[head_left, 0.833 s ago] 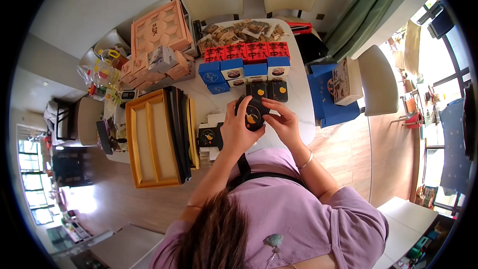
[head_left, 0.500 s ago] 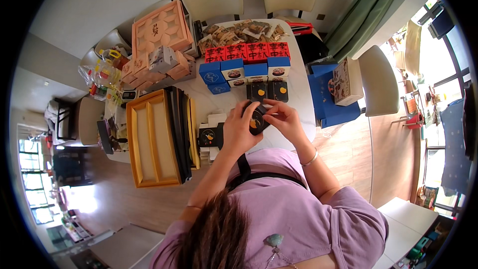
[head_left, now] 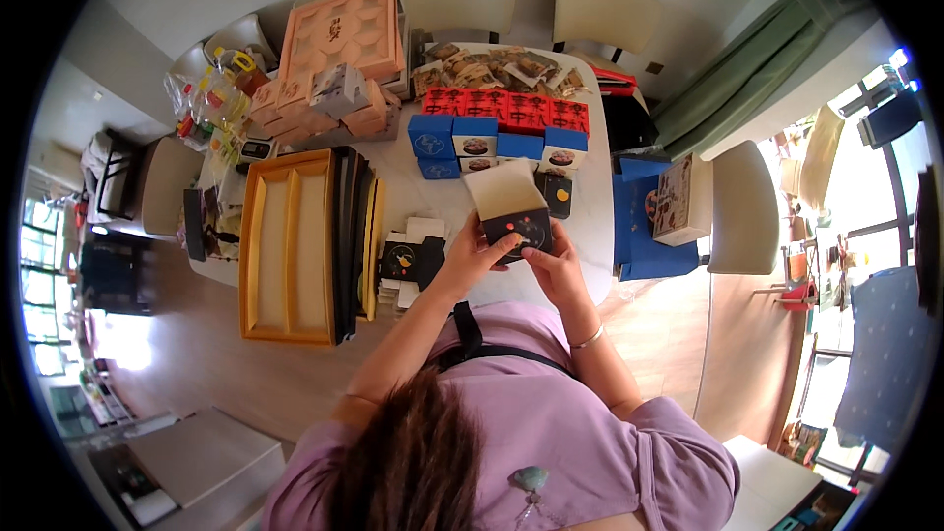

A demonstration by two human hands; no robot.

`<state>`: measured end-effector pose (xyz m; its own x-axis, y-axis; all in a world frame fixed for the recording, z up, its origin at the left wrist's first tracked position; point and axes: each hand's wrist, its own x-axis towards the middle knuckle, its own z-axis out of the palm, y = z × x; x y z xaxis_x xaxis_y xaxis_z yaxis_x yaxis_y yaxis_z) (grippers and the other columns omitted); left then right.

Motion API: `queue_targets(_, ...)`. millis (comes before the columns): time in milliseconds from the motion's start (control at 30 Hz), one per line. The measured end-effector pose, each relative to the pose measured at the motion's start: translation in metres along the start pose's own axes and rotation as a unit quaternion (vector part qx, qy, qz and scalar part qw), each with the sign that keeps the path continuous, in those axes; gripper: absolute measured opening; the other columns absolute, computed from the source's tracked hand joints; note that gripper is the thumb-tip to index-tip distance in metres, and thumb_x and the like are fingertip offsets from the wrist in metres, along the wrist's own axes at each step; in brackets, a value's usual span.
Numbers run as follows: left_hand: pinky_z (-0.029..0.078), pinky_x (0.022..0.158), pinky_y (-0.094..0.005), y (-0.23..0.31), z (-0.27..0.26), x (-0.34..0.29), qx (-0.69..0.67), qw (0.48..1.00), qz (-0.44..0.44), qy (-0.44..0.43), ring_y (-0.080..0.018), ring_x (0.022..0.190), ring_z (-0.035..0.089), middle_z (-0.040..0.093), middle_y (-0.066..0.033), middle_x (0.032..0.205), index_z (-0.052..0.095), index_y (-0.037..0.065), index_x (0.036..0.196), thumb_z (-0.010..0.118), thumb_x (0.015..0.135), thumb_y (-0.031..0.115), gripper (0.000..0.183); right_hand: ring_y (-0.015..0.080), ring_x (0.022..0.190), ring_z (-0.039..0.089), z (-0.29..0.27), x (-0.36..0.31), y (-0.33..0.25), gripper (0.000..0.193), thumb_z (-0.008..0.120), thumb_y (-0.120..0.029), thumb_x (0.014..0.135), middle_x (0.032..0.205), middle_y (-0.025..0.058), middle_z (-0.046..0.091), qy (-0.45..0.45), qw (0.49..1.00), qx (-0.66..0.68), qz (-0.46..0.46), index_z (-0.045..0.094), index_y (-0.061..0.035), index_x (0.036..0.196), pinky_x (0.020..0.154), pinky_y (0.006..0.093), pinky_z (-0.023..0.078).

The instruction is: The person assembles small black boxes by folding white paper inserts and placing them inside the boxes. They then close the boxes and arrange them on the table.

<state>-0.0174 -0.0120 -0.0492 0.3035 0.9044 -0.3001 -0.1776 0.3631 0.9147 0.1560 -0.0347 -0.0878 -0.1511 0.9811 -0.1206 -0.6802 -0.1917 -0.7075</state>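
Note:
Between my two hands is a small black carton [head_left: 519, 227] with coloured dots, its pale flap [head_left: 501, 186] standing up and away from me. My left hand [head_left: 479, 256] grips its left side, thumb on the front. My right hand [head_left: 557, 261] holds the lower right corner, its thumb also on the front. What is inside the carton does not show. Just beyond the hands stands a finished-looking black box [head_left: 556, 195] with a yellow mark. To the left lie flat black carton pieces [head_left: 403, 260] on white carton pieces [head_left: 426, 228].
Blue boxes [head_left: 433, 138] and red boxes [head_left: 521, 108] stand in rows farther back, before a pile of clear packets [head_left: 511, 69]. Gold and black trays [head_left: 285, 251] stand upright at left. Pink boxes [head_left: 339, 29] are stacked behind them. A blue bag [head_left: 639, 236] with a box rests on a chair at right.
The black carton has been tilted in my hands, and its pale flap now stands up in view. My right hand has shifted from its upper edge to the lower right corner.

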Motion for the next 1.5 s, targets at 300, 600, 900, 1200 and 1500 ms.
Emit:
queue_targets(300, 0.062, 0.068, -0.0399, 0.000, -0.011, -0.008, -0.055, 0.995, -0.005, -0.082, -0.0249, 0.112, 0.061, 0.054, -0.0113, 0.129, 0.032, 0.015, 0.146, 0.058, 0.092, 0.049, 0.070, 0.0127, 0.099, 0.060, 0.006, 0.001, -0.050, 0.047, 0.072, 0.004, 0.080, 0.112, 0.0068, 0.062, -0.052, 0.978, -0.202, 0.001, 0.054, -0.0001, 0.124, 0.086, 0.0267, 0.052)
queue_targets(600, 0.061, 0.068, -0.0466, 0.004, -0.014, -0.006, -0.128, 0.984, -0.109, -0.059, -0.0261, 0.107, 0.063, 0.057, -0.0120, 0.125, 0.042, 0.013, 0.139, 0.045, 0.092, 0.064, 0.070, 0.0130, 0.104, 0.058, 0.005, -0.005, -0.043, 0.046, 0.073, 0.007, 0.077, 0.110, 0.0067, 0.062, -0.054, 0.979, -0.197, 0.004, 0.055, -0.0008, 0.119, 0.089, 0.0286, 0.052)
queue_targets(900, 0.060, 0.063, -0.0399, 0.006, -0.010, -0.008, -0.044, 0.991, -0.128, -0.015, -0.0239, 0.098, 0.066, 0.062, -0.0088, 0.111, 0.054, 0.009, 0.125, 0.057, 0.090, 0.043, 0.049, 0.0088, 0.098, 0.057, 0.004, -0.004, -0.045, 0.021, 0.065, -0.010, 0.091, 0.103, -0.0001, 0.062, -0.015, 0.991, -0.122, 0.051, 0.061, -0.0019, 0.109, 0.089, 0.0241, 0.044)
queue_targets(1200, 0.059, 0.061, -0.0347, 0.006, -0.008, -0.008, 0.018, 0.988, -0.149, -0.021, -0.0211, 0.095, 0.066, 0.062, -0.0072, 0.111, 0.052, 0.011, 0.129, 0.059, 0.089, 0.050, 0.056, 0.0066, 0.077, 0.060, 0.006, 0.004, -0.035, 0.018, 0.066, -0.001, 0.087, 0.087, 0.0027, 0.068, 0.040, 0.972, -0.231, 0.013, 0.065, 0.0021, 0.105, 0.068, 0.0197, 0.048)
queue_targets(1500, 0.054, 0.082, -0.0400, 0.008, 0.011, -0.017, 0.440, 0.865, 0.229, 0.079, -0.0316, 0.103, 0.062, 0.044, -0.0192, 0.129, 0.023, 0.011, 0.145, 0.086, 0.062, 0.048, 0.111, 0.0083, 0.070, 0.064, -0.005, 0.006, -0.023, 0.019, 0.067, -0.010, 0.089, 0.086, 0.0048, 0.069, 0.172, 0.956, -0.235, 0.002, 0.065, 0.0018, 0.104, 0.055, 0.0222, 0.053)
